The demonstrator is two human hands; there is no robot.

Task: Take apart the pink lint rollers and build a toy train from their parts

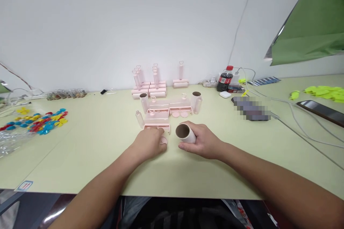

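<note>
My right hand (202,140) is wrapped round a white lint roller refill (191,136), tilted so its brown cardboard core shows. My left hand (149,144) has its thumb and fingers closed at the edge of a pale pink round disc (163,140), just in front of a pink roller cover (158,116). Part of the disc is hidden by the fingers. A clear pinkish handle tube (139,118) stands left of that cover. Behind lie another pink cover (180,104) with two pink discs (180,114), and two upright refills (144,103) (195,97) flank this row.
Several pink lint rollers (157,91) with heart-topped handles stand by the wall. Colourful plastic pieces (45,121) lie at left. A cola bottle (225,79), a blurred phone-like object (248,108), cables (298,121), a dark phone (322,111) and yellow-green pieces (326,93) are at right.
</note>
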